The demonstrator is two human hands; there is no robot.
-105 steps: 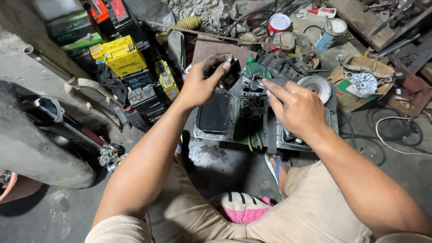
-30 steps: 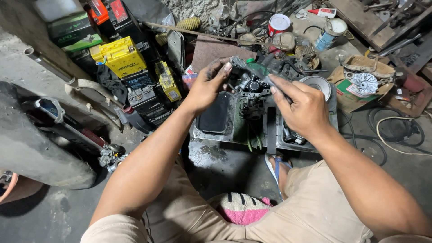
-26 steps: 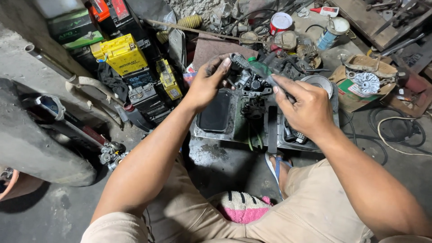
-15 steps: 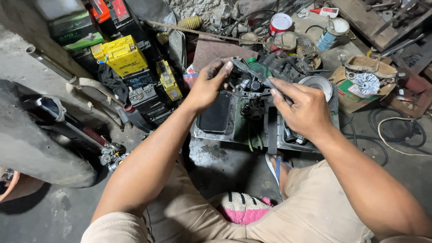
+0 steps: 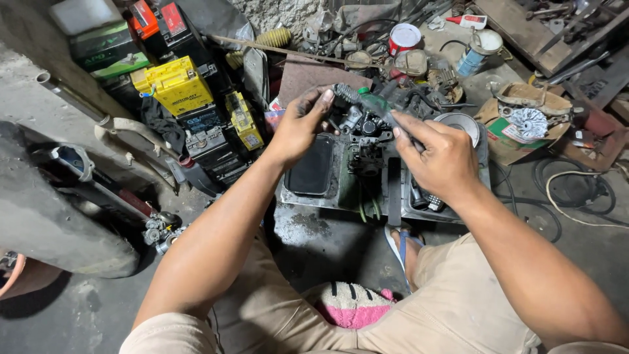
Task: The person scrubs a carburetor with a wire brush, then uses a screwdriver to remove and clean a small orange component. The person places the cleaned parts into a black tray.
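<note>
left hand (image 5: 298, 124) grips a greasy black metal carburetor (image 5: 362, 124) above a dented grey metal tray (image 5: 314, 200); right hand (image 5: 440, 160) pinches one green-handled screwdriver (image 5: 380, 108) against it. one yellow battery (image 5: 175, 85) sits left.

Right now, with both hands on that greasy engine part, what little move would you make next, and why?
Probably keep the left hand steady on the small metal carburetor and turn the green-handled screwdriver gently with the right hand. The tool's tip already seems to rest against the part, held above the metal tray.
</note>
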